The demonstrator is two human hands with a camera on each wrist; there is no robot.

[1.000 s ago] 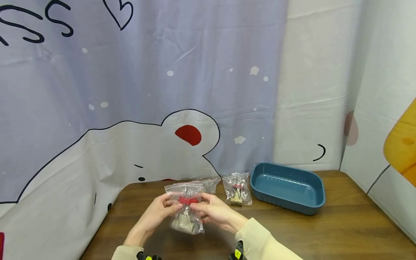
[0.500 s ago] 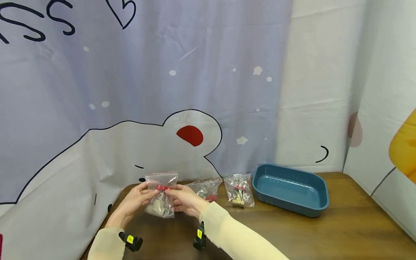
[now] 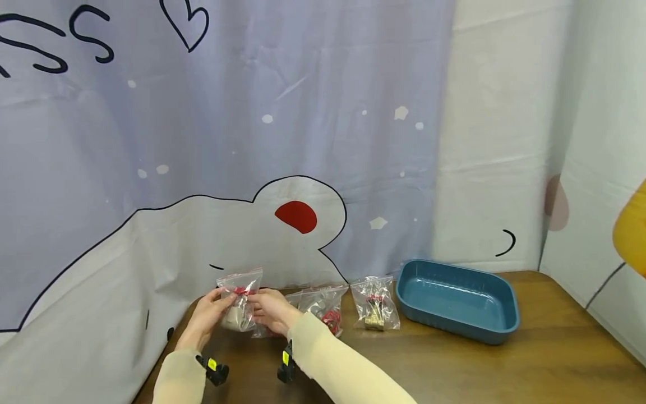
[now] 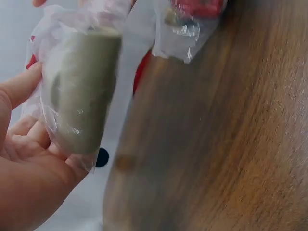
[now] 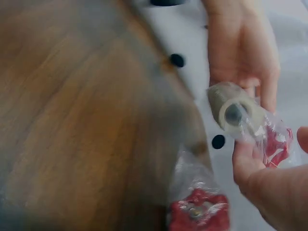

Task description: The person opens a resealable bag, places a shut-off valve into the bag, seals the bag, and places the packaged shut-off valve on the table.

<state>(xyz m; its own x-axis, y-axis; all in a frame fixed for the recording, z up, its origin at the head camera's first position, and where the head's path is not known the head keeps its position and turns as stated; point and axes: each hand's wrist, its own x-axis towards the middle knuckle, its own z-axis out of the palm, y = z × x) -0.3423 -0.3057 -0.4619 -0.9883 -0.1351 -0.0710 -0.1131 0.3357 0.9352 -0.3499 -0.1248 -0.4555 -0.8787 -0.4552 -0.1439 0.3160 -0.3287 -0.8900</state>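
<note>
Both hands hold a valve in a clear zip bag above the table's back left part. It has a pale grey-green body and a red handwheel. My left hand grips the bag from the left, thumb at the front and fingers behind, as the left wrist view shows on the bagged valve. From the right, my right hand pinches it near the red handwheel. In the right wrist view the round open end of the body shows between the two hands. The right hand's far fingers are partly hidden in the head view.
Bagged metal parts with a red handwheel lie just right of the right hand. Farther right is a bagged brass valve with a red handle. A blue tray stands at the back right of the wooden table. A printed curtain hangs behind.
Both hands have carried the bagged valve left and toward the back of the table. The bag with the other red handwheel, mostly covered before, now shows more.
</note>
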